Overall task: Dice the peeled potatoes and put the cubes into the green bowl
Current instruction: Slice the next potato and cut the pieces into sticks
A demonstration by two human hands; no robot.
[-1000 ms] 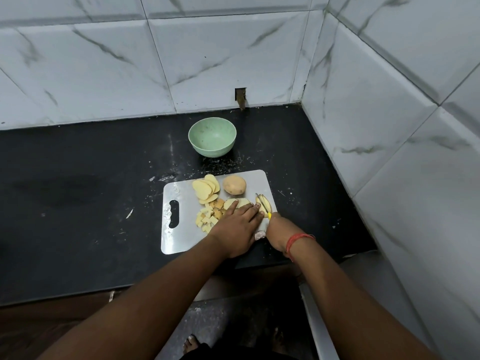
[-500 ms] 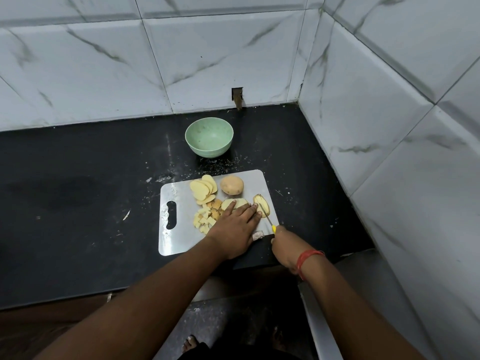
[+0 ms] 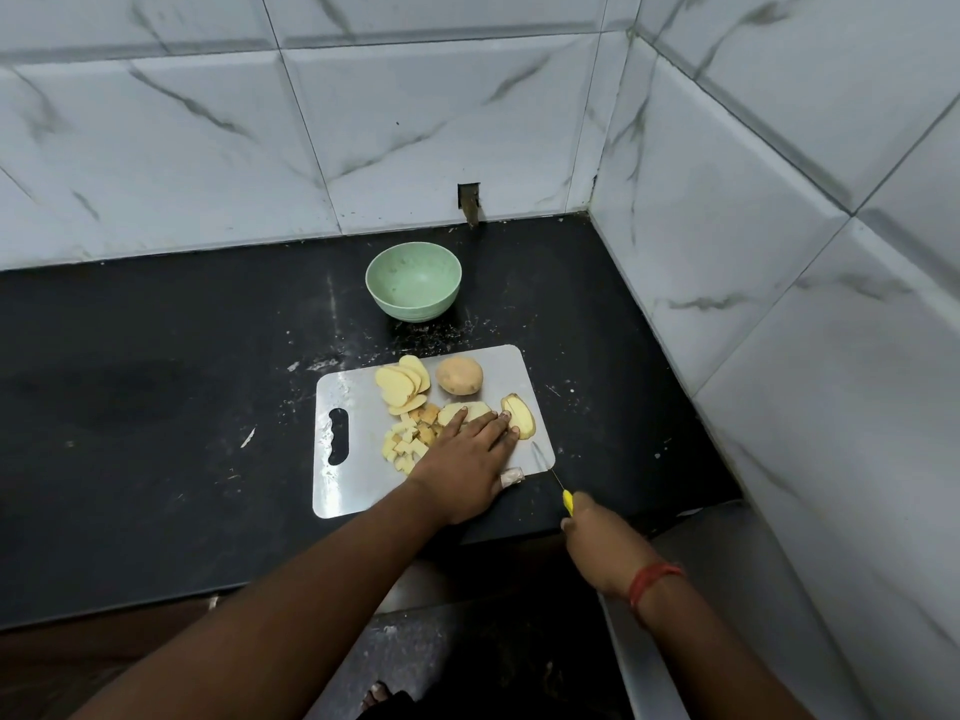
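Observation:
A steel cutting board (image 3: 353, 491) lies on the black counter. On it are a whole potato (image 3: 459, 375), a fan of slices (image 3: 401, 384), a heap of cubes (image 3: 408, 443), and a cut slice (image 3: 518, 415) at the right. My left hand (image 3: 467, 459) lies flat on a half potato (image 3: 465, 410), fingers spread. My right hand (image 3: 597, 532) grips a yellow-handled knife (image 3: 551, 472), its thin blade pointing up over the board's right corner. The green bowl (image 3: 413, 288) stands empty behind the board.
Marble-tiled walls close in the counter at the back and right. The counter's front edge runs just below the board. White crumbs dot the black counter (image 3: 156, 407) at the left. A foot shows on the floor below.
My right hand has drawn the knife back toward me, off the potato, leaving a cut slice lying at the right. My left hand stays on the half potato.

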